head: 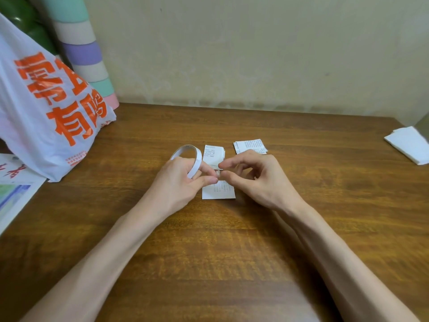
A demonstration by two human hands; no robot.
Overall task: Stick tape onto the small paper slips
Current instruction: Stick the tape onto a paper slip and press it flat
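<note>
Gripping the tape roll point(188, 156) on edge in curled fingers of the left hand point(183, 182), likely for feeding its free end onto the lone paper slip point(218, 191) flat on the counter point(232, 252) beneath. Closing thumb and forefinger of the right hand point(257, 180) on that end from 3 o'clock, seemingly to peel it; impossible to tell whether pinching anything yet. Left stack point(214, 155) and right stack point(250, 147) of slips parked at 12 and 1 o'clock, within reach.
</note>
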